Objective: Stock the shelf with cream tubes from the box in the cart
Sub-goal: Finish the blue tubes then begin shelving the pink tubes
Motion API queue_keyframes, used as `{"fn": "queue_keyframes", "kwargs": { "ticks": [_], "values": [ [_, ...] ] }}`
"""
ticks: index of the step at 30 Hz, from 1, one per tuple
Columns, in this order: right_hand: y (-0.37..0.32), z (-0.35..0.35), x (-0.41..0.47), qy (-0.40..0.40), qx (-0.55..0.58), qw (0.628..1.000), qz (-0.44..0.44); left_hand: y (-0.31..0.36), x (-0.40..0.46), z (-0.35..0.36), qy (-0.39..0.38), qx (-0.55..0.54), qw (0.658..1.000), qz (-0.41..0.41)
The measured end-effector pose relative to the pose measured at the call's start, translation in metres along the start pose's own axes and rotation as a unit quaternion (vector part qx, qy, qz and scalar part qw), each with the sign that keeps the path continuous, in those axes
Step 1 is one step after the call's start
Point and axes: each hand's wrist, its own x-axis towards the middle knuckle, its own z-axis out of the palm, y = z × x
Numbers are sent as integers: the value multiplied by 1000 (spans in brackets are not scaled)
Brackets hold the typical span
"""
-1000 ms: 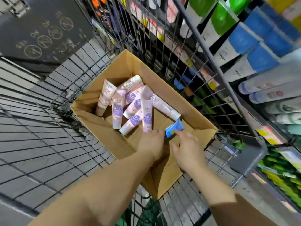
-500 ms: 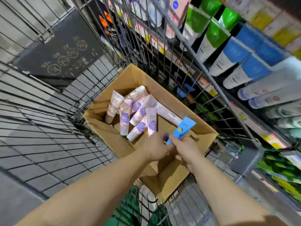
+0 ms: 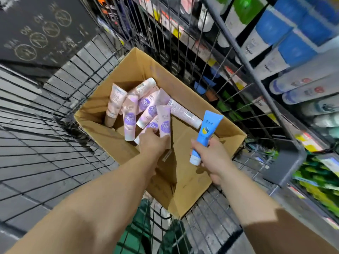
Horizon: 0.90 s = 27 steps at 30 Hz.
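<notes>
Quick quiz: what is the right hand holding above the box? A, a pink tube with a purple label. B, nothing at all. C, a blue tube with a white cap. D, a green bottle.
C: the right hand grips a blue tube with a white cap, raised above the cardboard box, while the pink tubes lie inside it.

Wire cart (image 3: 55, 136) carries open cardboard box (image 3: 183, 180) on its mesh floor. Box bottom holds loose heap of pink-and-purple cream tubes (image 3: 146, 109), overlapping, about eight, count unclear. Shelf (image 3: 286, 114) beside cart carries rows of tubes lying flat.
</notes>
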Motion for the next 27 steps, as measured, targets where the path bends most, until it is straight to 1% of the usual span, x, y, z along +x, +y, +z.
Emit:
{"fn": "queue_keyframes", "kwargs": {
  "ticks": [2,5,8,10,13,14,16,18,21,24,27],
  "values": [
    [1,2,-2,4,2,1000,-2,5,-2,-1,-9,20,1000,16],
    [1,3,-10,8,6,1000,4,6,-5,-2,-51,65,996,43],
    [-3,0,-20,2,9,1000,-5,7,-5,-6,-107,84,991,20],
    [-4,-5,-23,5,11,1000,-15,7,-9,-11,-162,63,985,-2],
    [-3,-8,-30,23,21,999,-24,3,-22,-21,-222,-38,974,9],
    [-4,-8,-35,30,25,999,-24,2,-28,-27,-241,-79,967,12],
    [-10,-8,-49,33,33,999,-27,9,-42,-47,-302,-140,943,8],
    [-21,-10,-67,30,45,998,-34,26,-60,-73,-348,-165,923,20],
    [-42,-19,-102,29,73,996,-45,64,-96,-115,-408,-160,895,79],
    [-67,-40,-146,17,158,986,-55,106,-140,-150,-468,-133,860,154],
    [-86,-73,-190,2,225,970,-93,152,-192,-173,-499,-102,832,221]
  ]
}}
